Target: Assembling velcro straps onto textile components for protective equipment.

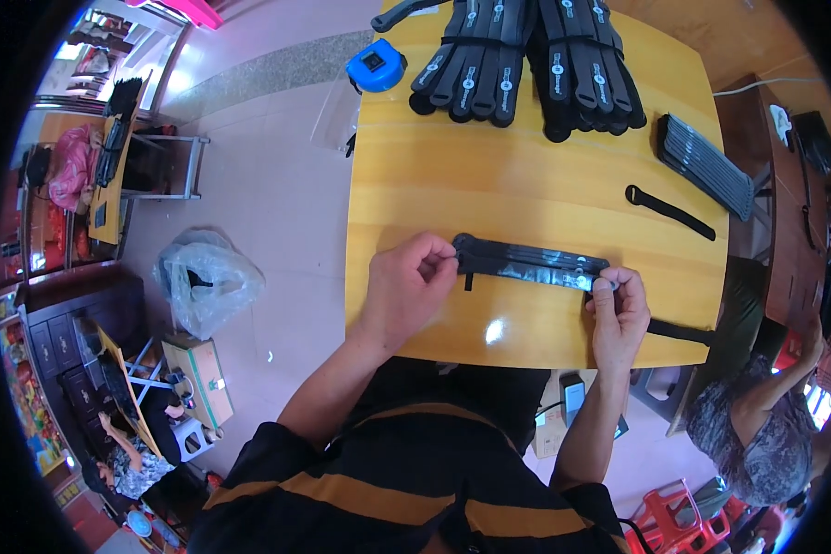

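A flat stack of black hook-and-loop straps (531,263) lies lengthwise near the front of the yellow wooden table (489,185), its upper faces glossy. At the rounded left end, my left hand (402,284) is closed in a pinch on the stack. My right hand (620,319) grips the other end between thumb and fingers. A short black tab pokes out below the stack by my left hand. Right of my right hand, another black strap (683,331) reaches toward the table's edge. One loose strap with an eyelet (669,212) rests farther off at the right.
Two large banded bundles of black straps (475,74) (586,74) sit at the far side. A neat strap pile (706,164) lies far right, and a blue tape measure (376,66) at the far left corner. People sit at other tables on both sides.
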Tool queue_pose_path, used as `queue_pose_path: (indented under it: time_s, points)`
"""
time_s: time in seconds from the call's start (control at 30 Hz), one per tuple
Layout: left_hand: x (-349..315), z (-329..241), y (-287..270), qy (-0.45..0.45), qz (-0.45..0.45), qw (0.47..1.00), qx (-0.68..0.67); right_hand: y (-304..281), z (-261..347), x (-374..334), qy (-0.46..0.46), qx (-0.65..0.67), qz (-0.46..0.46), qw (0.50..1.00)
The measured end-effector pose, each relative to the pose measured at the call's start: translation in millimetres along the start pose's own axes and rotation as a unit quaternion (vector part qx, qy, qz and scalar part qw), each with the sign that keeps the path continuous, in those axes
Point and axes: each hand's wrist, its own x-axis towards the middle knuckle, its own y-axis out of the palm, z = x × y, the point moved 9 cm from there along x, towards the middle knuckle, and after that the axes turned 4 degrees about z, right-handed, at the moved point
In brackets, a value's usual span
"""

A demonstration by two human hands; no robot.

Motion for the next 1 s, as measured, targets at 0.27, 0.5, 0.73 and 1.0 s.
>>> queue_pose_path:
  time_s: [0.27, 0.5, 0.73, 1.0]
  points:
    - [0.8, 1.7, 1.1, -0.002, -0.005, 1.000, 0.011, -0.6, -1.6, -0.2, 0.007, -0.011, 0.000, 1.000]
    - [0.9, 0.0, 0.9, -0.001, -0.005, 1.000, 0.016, 0.6, 1.4, 1.1, -0.017, 0.001, -0.001, 1.000]
    - [3.8, -2.1, 2.4, 0.013, -0.005, 0.999, 0.040, 2.6, 0.4, 0.9, 0.000, 0.010, 0.002, 1.000]
    - [3.8, -4.7, 4.0, 0.025, -0.013, 0.999, 0.046, 2.5, 2.0, 1.6, -0.013, -0.014, 0.003, 1.000]
